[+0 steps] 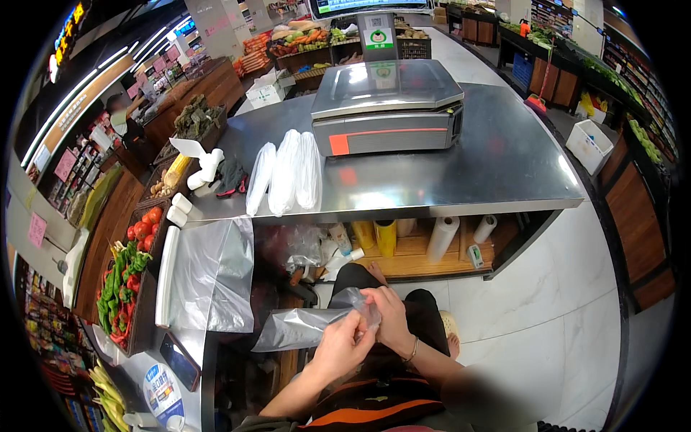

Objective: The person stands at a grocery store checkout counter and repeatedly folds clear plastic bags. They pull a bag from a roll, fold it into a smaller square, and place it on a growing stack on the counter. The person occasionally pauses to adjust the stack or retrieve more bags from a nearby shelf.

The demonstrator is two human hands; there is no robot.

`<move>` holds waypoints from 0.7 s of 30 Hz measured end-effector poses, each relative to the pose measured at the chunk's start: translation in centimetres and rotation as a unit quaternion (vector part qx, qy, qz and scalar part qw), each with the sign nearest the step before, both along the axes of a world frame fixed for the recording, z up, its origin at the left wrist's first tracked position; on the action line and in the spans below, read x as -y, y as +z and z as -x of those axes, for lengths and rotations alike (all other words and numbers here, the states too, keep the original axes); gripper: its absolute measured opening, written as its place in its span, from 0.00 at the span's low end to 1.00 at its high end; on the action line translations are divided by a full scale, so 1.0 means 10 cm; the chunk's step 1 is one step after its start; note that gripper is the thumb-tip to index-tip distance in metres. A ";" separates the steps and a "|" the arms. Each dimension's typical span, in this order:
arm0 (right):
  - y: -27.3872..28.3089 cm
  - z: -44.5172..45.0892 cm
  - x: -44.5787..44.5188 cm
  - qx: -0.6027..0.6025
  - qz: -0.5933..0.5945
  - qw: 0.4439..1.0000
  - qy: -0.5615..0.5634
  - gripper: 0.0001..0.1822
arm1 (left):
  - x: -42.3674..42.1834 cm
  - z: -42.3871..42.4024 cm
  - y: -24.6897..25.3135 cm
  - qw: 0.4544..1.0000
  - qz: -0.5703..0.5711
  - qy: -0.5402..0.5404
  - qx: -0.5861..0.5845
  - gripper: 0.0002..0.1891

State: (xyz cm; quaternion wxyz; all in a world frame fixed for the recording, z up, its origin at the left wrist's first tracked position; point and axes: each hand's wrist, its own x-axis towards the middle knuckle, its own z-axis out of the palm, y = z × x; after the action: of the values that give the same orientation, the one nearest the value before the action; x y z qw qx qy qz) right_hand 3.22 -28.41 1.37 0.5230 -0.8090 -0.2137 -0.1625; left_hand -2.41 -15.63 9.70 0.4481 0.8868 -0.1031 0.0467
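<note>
Over my lap, my left hand and my right hand pinch the gathered end of a clear plastic bag between their fingertips. The rest of the bag trails off to the left, flat and crinkled. To the left, a roll of clear plastic bags lies along the side counter, with a loose sheet of plastic drawn out from it and hanging over the counter's edge. Three bundles of folded white plastic bags lie on the steel counter in front of me.
A weighing scale stands on the counter. Below, a wooden shelf holds upright rolls. Tomatoes, peppers and a smartphone are at left; paper rolls and a dark glove lie nearby. A person stands far left.
</note>
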 end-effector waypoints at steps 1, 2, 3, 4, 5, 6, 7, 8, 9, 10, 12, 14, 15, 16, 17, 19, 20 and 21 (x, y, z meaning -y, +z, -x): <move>-0.07 -0.02 -0.01 -0.018 -0.021 1.000 -0.009 0.19 | -0.03 0.03 0.01 1.000 -0.021 -0.008 -0.015 0.12; -0.16 -0.04 -0.01 -0.036 -0.043 0.998 -0.019 0.18 | -0.06 0.03 0.01 0.999 -0.040 0.003 0.001 0.14; -0.18 -0.04 -0.02 -0.056 -0.063 0.996 -0.027 0.18 | -0.11 0.04 -0.01 0.998 -0.058 0.016 0.015 0.15; -0.16 -0.03 -0.02 -0.066 -0.088 0.993 -0.039 0.16 | -0.17 0.05 -0.04 0.996 -0.076 0.028 0.028 0.17; -0.16 -0.03 -0.02 -0.070 -0.093 0.992 -0.044 0.16 | -0.28 0.07 -0.15 0.990 -0.125 0.052 0.026 0.22; -0.17 -0.03 -0.01 -0.073 -0.097 0.991 -0.050 0.16 | -0.35 0.08 -0.21 0.980 -0.174 0.100 -0.006 0.20; -0.15 -0.03 -0.02 -0.078 -0.103 0.990 -0.055 0.16 | -0.42 0.08 -0.26 0.963 -0.224 0.148 -0.039 0.20; -0.10 -0.02 -0.04 -0.083 -0.130 0.986 -0.058 0.13 | -0.54 0.06 -0.43 0.952 -0.251 0.173 -0.018 0.20; -0.09 0.00 -0.06 -0.090 -0.140 0.985 -0.050 0.11 | -0.70 0.03 -0.66 0.940 -0.279 0.199 0.002 0.21; -0.08 0.01 -0.05 -0.098 -0.148 0.983 -0.044 0.10 | -0.85 0.00 -0.88 0.932 -0.274 0.225 0.080 0.20; -0.07 0.02 -0.03 -0.093 -0.144 0.984 -0.049 0.10 | -0.99 -0.06 -0.95 0.923 -0.210 0.307 0.101 0.15; -0.11 0.01 0.02 -0.047 -0.083 0.994 -0.057 0.11 | -1.10 -0.05 -1.03 0.913 -0.070 0.392 0.084 0.09; -0.19 0.00 0.05 -0.021 -0.051 0.996 -0.065 0.11 | -1.12 -0.05 -1.06 0.908 -0.009 0.416 0.057 0.06; -0.24 0.00 0.10 -0.028 0.019 0.997 -0.068 0.12 | -1.15 -0.06 -1.15 0.916 0.105 0.384 0.045 0.05; -0.30 -0.01 0.15 -0.035 0.089 0.993 -0.071 0.13 | -1.16 -0.07 -1.24 0.911 0.218 0.348 0.033 0.03; -0.60 -0.02 0.22 -0.093 0.179 0.973 -0.109 0.17 | -0.90 -0.03 -0.97 0.926 0.285 0.244 -0.032 0.03; -0.70 -0.03 0.24 -0.103 0.184 0.971 -0.117 0.18 | -0.78 0.03 -0.98 0.909 0.340 0.224 -0.089 0.03; -0.80 -0.04 0.28 -0.116 0.190 0.967 -0.127 0.19 | -0.58 0.09 -0.65 0.924 0.321 0.151 -0.144 0.06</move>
State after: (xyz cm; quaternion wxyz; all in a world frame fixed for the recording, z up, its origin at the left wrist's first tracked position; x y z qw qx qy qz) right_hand 3.57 -31.19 -6.62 0.3557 -0.9274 -0.0746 -0.0890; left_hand -3.29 -9.81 3.15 0.7065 0.6975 0.1185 0.0167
